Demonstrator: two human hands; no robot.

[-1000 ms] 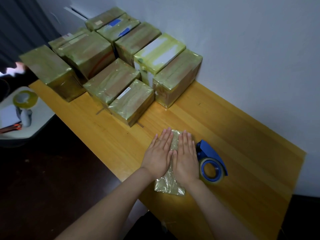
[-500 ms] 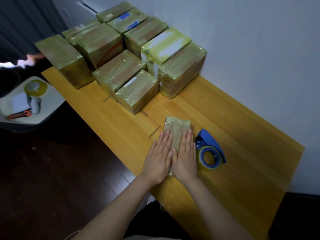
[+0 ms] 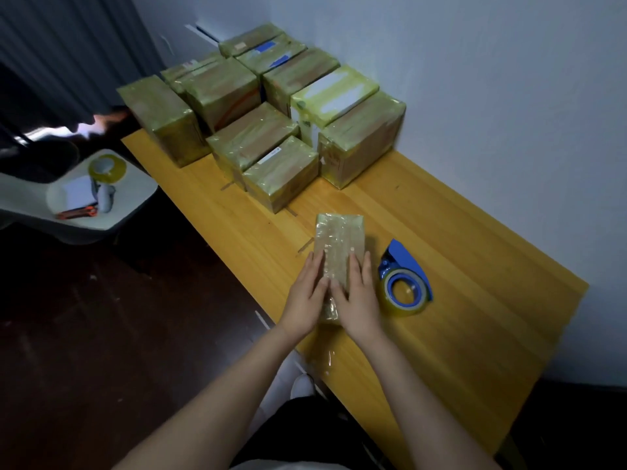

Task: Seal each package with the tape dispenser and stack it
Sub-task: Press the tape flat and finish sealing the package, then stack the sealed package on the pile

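A small flat package [image 3: 337, 242] wrapped in clear tape lies lengthwise on the yellow wooden table [image 3: 458, 266]. My left hand [image 3: 307, 295] rests on its near left side, and my right hand [image 3: 358, 296] lies flat on its near right side; together they cover its near half. A blue tape dispenser [image 3: 405, 284] with a roll of clear tape lies on the table just right of my right hand, untouched. Several taped boxes [image 3: 271, 120] stand grouped at the far end of the table against the wall.
A white stool or small table [image 3: 135, 205] at the left holds a yellow tape roll [image 3: 107, 168], a paper and an orange-handled tool. The white wall [image 3: 492, 96] runs along the table's right side. A dark floor lies to the left, and a strip of tape hangs off the near table edge.
Both hands have slid back along the package toward me and spread slightly apart, uncovering its far half. The view has shifted, so the table and boxes sit differently in frame.
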